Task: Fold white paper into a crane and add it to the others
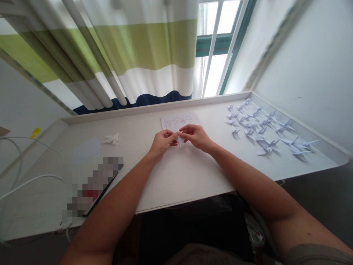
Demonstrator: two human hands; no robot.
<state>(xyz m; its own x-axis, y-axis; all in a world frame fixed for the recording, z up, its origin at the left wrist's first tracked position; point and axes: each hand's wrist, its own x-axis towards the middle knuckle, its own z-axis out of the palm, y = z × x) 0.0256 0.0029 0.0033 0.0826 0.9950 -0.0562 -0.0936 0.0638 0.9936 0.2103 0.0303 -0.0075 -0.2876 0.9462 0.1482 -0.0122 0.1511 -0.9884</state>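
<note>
A small piece of folded white paper [180, 140], its pointed end down, is held between my two hands above the white table. My left hand [164, 141] pinches it from the left, thumb and fingers closed on its edge. From the right, my right hand [195, 137] grips its upper part between thumb and fingertips. The fingers cover much of the paper, so its full shape is hidden. Just behind my hands lies a sheet of paper [176, 120] with drawn or printed marks.
Several folded paper cranes [257, 127] stand on the table's right side. At left lie loose white paper sheets [86, 149], a crumpled tissue [111, 139] and a blurred, dark-edged flat device [103, 189]. White cables [30, 187] cross the left edge. A raised rim [132, 109] borders the back.
</note>
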